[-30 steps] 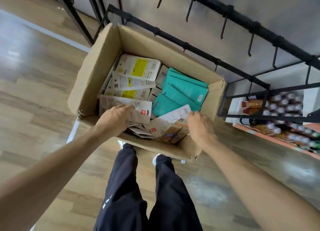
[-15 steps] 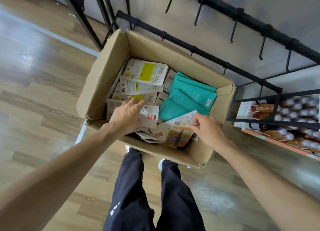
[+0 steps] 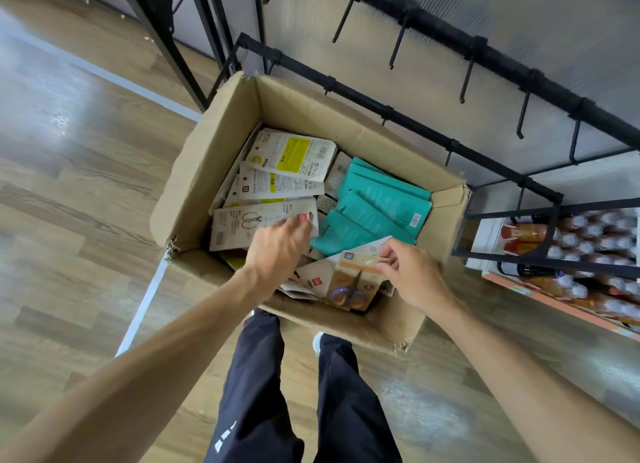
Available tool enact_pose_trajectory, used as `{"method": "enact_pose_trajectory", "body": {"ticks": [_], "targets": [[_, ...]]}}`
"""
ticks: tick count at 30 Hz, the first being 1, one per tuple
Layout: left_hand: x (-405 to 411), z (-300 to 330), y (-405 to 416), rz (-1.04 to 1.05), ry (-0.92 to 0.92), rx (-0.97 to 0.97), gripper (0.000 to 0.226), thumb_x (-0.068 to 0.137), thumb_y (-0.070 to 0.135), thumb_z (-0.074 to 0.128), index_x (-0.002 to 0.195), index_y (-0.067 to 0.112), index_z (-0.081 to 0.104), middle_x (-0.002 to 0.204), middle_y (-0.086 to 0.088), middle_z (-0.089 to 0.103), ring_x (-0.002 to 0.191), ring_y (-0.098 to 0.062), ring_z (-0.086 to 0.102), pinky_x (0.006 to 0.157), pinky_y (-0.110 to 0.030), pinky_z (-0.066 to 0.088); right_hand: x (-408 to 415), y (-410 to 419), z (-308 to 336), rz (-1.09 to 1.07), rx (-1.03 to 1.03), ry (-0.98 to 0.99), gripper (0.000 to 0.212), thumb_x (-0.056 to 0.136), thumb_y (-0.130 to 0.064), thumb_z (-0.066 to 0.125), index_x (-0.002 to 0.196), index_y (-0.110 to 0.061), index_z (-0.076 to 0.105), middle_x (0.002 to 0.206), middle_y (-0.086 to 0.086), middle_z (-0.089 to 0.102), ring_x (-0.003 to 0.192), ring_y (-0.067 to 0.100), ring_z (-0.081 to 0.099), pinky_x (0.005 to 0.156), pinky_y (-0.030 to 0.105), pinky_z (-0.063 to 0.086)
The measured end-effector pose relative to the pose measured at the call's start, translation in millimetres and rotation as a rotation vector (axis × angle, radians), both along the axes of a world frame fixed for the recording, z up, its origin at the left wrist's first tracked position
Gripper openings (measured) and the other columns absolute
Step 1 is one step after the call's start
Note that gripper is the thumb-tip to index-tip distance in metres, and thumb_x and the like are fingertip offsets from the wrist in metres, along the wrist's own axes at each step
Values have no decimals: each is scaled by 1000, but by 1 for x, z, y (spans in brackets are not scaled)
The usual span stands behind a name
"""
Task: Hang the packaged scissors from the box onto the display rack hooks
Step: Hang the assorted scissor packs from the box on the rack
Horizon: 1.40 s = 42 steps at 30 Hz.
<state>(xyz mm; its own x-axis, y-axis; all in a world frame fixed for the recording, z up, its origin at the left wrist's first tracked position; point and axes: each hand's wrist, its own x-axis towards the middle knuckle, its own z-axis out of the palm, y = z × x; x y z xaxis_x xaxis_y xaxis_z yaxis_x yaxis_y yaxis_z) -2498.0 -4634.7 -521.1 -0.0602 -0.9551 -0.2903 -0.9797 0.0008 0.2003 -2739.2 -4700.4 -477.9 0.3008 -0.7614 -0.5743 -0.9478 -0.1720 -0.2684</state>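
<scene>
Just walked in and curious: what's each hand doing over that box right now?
Left hand: open, fingers reaching onto a white scissors card, not gripping it.
Right hand: pinching the top of the orange scissors package.

Bare forearms (image 3: 166, 355), no sleeves; dark navy trousers (image 3: 263, 393) with white marking; white shoes (image 3: 317, 342).

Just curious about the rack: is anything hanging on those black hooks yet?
No, the black hooks on the display rack are all bare against the wall.
</scene>
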Motion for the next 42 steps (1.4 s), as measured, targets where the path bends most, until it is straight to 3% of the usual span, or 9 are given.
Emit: {"method": "enact_pose_trajectory", "body": {"ticks": [4,11,17,23,26,29,34,37,42], "targets": [[45,52,-10,364,360,-292,23,89,7,66,106,18,76,68,-2,69,57,-23,65,51,-27,52,5,1,10,-109,58,-141,9,96,-28,65,103,-22,66,92,-13,66,73,-6,57,55,7,40],[95,137,-13,645,631,-315,17,88,2,70,98,12,79,82,32,65,70,25,57,59,-2,46,15,-17,88,-203,-7,-435,3,97,-22,63,100,-22,63,95,-15,61,88,3,63,68,15,52],[87,217,2,717,699,-310,17,88,6,71,102,11,78,97,-3,76,82,-9,72,64,-11,54,10,-31,189,-189,-127,-556,7,97,-17,65,100,-12,69,93,-8,68,81,-8,62,64,6,43],[36,289,9,575,760,-321,18,88,8,73,105,10,76,92,2,76,72,18,63,64,-7,53,-28,-23,277,-152,-219,-591,7,98,-22,63,99,-17,67,88,-15,66,79,-9,59,59,12,42],[15,316,7,483,740,-316,26,89,19,72,95,45,71,73,39,65,73,17,64,60,-12,55,-58,-25,296,-144,-267,-557,5,98,-30,62,99,-26,66,95,-14,69,84,1,63,61,19,49],[-3,338,2,373,744,-393,13,87,49,67,82,61,65,81,32,69,74,4,70,59,-29,60,-86,-26,309,-181,-334,-592,6,98,-25,63,101,-22,67,99,-11,70,85,2,66,63,21,54],[-46,337,-11,285,705,-452,12,89,20,73,90,30,79,73,12,72,58,-3,62,52,-34,56,-133,-15,316,-282,-409,-659,6,97,-21,63,102,-17,66,103,-3,71,93,9,70,69,30,61],[-82,352,-14,180,678,-485,7,87,3,73,91,4,78,68,-6,71,56,11,56,51,-5,40,-162,-11,328,-295,-457,-676,12,97,-19,63,105,-11,67,103,-4,69,95,7,67,73,28,60],[-125,362,-31,158,744,-523,14,85,6,75,97,12,79,77,2,76,56,8,59,52,-12,46,-209,-18,352,-288,-531,-674,12,97,-21,62,106,-14,66,104,-4,68,92,-6,63,69,14,53]]}}
